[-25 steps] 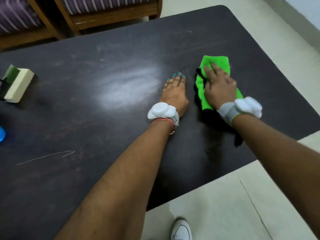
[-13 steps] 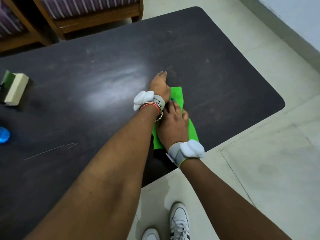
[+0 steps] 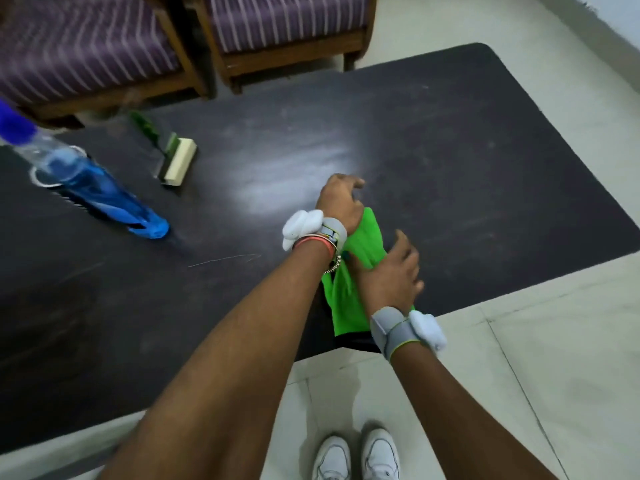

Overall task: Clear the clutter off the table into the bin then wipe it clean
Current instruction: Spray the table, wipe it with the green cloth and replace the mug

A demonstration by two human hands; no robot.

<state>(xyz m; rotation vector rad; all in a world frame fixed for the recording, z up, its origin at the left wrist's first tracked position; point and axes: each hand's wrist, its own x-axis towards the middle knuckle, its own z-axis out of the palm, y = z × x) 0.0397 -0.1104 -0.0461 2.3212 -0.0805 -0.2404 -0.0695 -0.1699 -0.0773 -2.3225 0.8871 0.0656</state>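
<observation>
Right hand (image 3: 391, 271) grips green cloth (image 3: 346, 306) beside the curled left hand (image 3: 341, 202).

Two wooden-framed chairs stand side by side at the far side of the pale tiled floor (image 3: 554, 375), the left chair (image 3: 86, 53) and the right chair (image 3: 287, 26) both cushioned in purple with thin white stripes. A pair of white shoes (image 3: 381, 452) rests on the floor's near part. A light wall (image 3: 620, 8) meets the floor's far right corner.
</observation>
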